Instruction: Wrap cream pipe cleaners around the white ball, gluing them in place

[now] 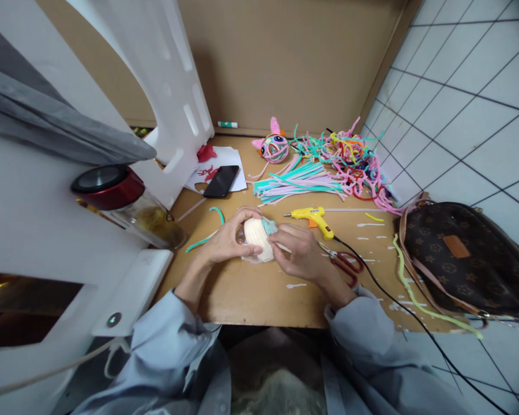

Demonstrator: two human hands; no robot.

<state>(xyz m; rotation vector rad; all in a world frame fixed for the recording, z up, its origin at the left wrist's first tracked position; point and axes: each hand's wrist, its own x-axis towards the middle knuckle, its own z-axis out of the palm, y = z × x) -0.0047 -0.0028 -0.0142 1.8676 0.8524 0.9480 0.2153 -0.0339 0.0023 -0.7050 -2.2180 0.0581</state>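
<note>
on the left, a clear bottle with a red lid (160, 220) is seen. a black phone (221, 181) is laid partly on white paper (232, 157). by the left hand (228, 237), with thumb and fingers bent around it, a round cream thing (256, 235) is held over the near middle of the table (251, 300). its right side is touched by the right hand (301, 249); the fingers are curled, but whether anything is pinched cannot be told. farther right, a yellow glue gun (313, 217), red-handled scissors (346, 262) and a brown bag (484, 259) are seen.
</note>
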